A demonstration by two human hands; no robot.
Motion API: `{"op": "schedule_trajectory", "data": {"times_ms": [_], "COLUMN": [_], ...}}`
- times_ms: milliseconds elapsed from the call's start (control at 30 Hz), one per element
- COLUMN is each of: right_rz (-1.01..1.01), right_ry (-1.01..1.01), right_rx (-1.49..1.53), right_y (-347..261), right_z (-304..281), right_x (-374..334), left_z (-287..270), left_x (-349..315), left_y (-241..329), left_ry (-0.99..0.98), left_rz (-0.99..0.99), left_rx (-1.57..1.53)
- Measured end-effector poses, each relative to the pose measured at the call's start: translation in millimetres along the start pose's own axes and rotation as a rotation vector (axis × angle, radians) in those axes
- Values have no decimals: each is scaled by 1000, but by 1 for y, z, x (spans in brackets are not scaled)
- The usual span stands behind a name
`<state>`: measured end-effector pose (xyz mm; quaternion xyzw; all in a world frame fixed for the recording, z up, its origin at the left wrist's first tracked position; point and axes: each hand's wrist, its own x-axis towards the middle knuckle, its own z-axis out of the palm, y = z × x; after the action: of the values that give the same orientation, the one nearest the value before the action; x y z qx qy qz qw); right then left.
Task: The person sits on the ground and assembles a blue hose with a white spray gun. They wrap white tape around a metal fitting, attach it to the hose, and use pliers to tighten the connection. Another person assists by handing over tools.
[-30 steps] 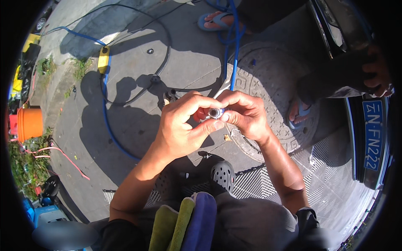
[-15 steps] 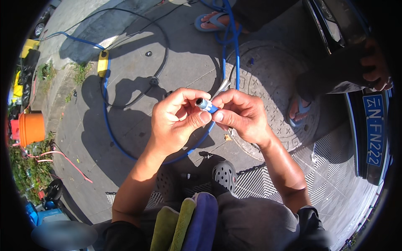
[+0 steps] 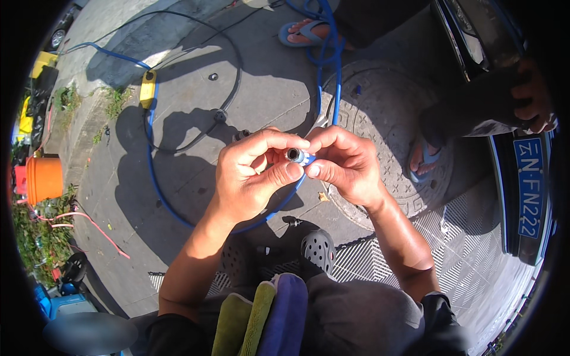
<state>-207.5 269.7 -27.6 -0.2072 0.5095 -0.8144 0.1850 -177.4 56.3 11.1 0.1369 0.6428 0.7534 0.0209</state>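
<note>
Between my two hands, above the paving, is the end of a blue hose (image 3: 309,159). A dark, hollow round mouth in a pale metallic collar tops it, tilted up toward me. My left hand (image 3: 252,166) pinches around this collar with thumb and forefinger. My right hand (image 3: 347,163) grips the blue part just beside it, thumb and forefinger closed. The fingertips of both hands nearly meet over the piece and hide part of it. Behind my right fingers shows a pale flat strip (image 3: 321,121), whose kind I cannot make out.
Blue hose (image 3: 156,178) and black cable (image 3: 239,56) loop over the ground, near a yellow block (image 3: 148,89). A co-worker's slippered foot (image 3: 424,157) rests on a manhole cover (image 3: 380,107). A dark car bumper (image 3: 504,202) stands right, an orange bucket (image 3: 44,180) left. Towels (image 3: 261,314) lie at my lap.
The hose end has turned so its hollow mouth faces me more directly, slightly lower and to the right. My left forefinger has moved right, across its top. My right hand has barely moved.
</note>
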Motion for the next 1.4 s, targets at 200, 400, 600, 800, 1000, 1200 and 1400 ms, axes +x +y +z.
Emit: {"op": "schedule_trajectory", "data": {"times_ms": [200,400,600,800,1000,1200,1400], "right_rz": [-301,-471,-586,-727,-692,-687,-696], "right_ry": [-119,-131,-132,-115,-130,-105,-122], "right_rx": [-370,-632,-766,-969,-1081,-1028,-1028], "right_y": [-7,-25,-37,-32,-38,-32,-33], "right_z": [-10,-2,5,2,6,8,5], "right_x": [15,18,20,22,18,17,16], "left_z": [-10,-17,-15,-14,-7,-4,-4], "left_x": [0,-2,-7,-3,-8,-10,-11], "left_y": [1,-3,-13,5,0,4,6], "left_ry": [-165,-233,-144,-106,26,58,35], "left_rz": [102,122,60,176,217,94,36], "left_rx": [154,50,-157,371,526,307,211]}}
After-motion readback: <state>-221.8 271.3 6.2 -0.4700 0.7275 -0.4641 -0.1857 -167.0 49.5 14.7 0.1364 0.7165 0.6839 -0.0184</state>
